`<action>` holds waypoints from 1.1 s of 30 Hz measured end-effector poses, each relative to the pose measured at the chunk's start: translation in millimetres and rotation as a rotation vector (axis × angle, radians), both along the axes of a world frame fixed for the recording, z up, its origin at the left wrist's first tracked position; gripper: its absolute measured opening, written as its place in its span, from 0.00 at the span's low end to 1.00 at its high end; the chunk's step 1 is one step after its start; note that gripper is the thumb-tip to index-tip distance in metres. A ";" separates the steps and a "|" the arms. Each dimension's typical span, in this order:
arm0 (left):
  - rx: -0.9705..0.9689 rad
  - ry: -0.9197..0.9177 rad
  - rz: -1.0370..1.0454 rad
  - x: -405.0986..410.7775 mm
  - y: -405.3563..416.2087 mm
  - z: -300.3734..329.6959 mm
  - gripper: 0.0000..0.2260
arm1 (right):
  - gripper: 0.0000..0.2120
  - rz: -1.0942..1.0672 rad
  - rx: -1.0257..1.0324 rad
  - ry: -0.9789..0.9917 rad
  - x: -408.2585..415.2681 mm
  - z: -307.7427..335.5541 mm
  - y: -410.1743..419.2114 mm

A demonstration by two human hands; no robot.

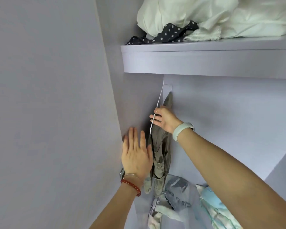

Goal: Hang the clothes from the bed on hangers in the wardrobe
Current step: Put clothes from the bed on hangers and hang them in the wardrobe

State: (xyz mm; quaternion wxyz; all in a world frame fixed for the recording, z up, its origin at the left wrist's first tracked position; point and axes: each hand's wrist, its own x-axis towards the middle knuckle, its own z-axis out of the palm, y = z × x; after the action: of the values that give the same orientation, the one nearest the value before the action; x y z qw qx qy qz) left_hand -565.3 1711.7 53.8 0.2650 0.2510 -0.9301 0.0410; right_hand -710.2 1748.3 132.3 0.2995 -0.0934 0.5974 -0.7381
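Overhead, a lilac shelf [205,60] is seen spanning the wardrobe, and on it a heap of white bedding [213,19] is stacked, with a dark polka-dot cloth [168,34] trailing out to the shelf's front edge. Beneath the shelf, an olive-green garment [160,156] is hung on a white hanger [157,109], pressed close into the corner where the left side panel [56,96] meets the back wall [229,121]; the hanger's upper end is lost behind the shelf's lip, and a small white plate [167,87] is fixed to the back wall beside it. The right hand [165,120] is laid against the garment's top, its fingers extended with the hanger wire crossing them; whether anything is pinched cannot be told. A pale wristband [181,129] is worn on that wrist. The left hand [136,154] is held flat and released, fingers straight, against the edge of the side panel and just beside the garment; a red bead bracelet [132,186] is worn on its wrist. On the wardrobe floor, crumpled plastic bags [178,192] and pale blue fabric [216,207] are piled below the garment. Dark lettering is printed on one bag, but it is too creased to be read. Open room is left to the right of the garment, along the bare back wall.
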 end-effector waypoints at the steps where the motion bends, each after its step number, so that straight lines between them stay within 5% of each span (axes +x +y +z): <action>1: -0.005 0.005 0.001 0.1 -0.6 -0.7 0.23 | 0.10 -0.033 -0.008 -0.037 -2.2 1.1 -1.8; 8: -0.058 0.058 -0.005 -0.8 -2.4 -4.3 0.20 | 0.14 -0.396 0.380 0.429 -23.8 -1.3 17.8; 13: -0.091 0.071 -0.011 0.1 -2.6 -4.6 0.18 | 0.21 -0.494 0.298 0.459 -18.3 -8.7 34.6; 24: -0.093 0.109 -0.065 1.5 -0.7 -4.3 0.19 | 0.21 -0.577 0.239 0.608 -13.8 -16.1 88.9; 33: 0.373 0.150 -0.366 -10.2 33.8 -29.8 0.15 | 0.23 -0.461 0.493 0.689 24.2 -92.1 196.0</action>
State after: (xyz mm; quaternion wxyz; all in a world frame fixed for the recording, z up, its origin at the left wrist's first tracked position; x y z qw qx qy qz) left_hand -575.5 1745.5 24.1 0.2856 0.1253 -0.9292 -0.1983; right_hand -686.0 1944.3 40.3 -0.0738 -0.1237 0.8242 -0.5477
